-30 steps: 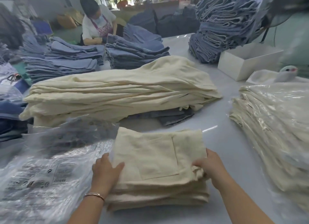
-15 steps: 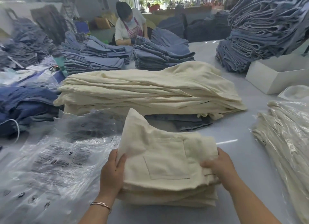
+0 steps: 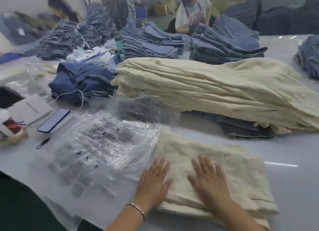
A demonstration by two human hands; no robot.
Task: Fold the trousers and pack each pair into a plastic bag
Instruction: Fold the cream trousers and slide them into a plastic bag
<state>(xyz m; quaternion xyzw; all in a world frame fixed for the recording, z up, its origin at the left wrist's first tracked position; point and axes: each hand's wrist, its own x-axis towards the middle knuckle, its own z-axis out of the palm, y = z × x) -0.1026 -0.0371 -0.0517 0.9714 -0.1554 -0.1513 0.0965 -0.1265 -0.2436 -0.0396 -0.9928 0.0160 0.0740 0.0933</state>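
Now both hands lie flat, fingers straight, gripping nothing: the left hand (image 3: 154, 180) and right hand (image 3: 208, 178) press the folded cream trousers (image 3: 224, 175) onto the counter (image 3: 284, 154). The plastic bags (image 3: 103, 144) lie just left, nearer the left hand. Half a second ago both hands gripped the bundle's sides, its corner raised.

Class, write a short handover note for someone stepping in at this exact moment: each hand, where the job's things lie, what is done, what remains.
Left hand: flat, fingers straight, on the left edge of the folded cream cotton trousers.
Right hand: flat, pressing the top of that pair.
Stack of clear printed plastic bags: lies to the left, its edge meeting the folded pair.
Long pile of unfolded cream trousers: behind, on the white table.
Done: this pair is folded.
Left: slide it into a bag, then fold and bag the pile.
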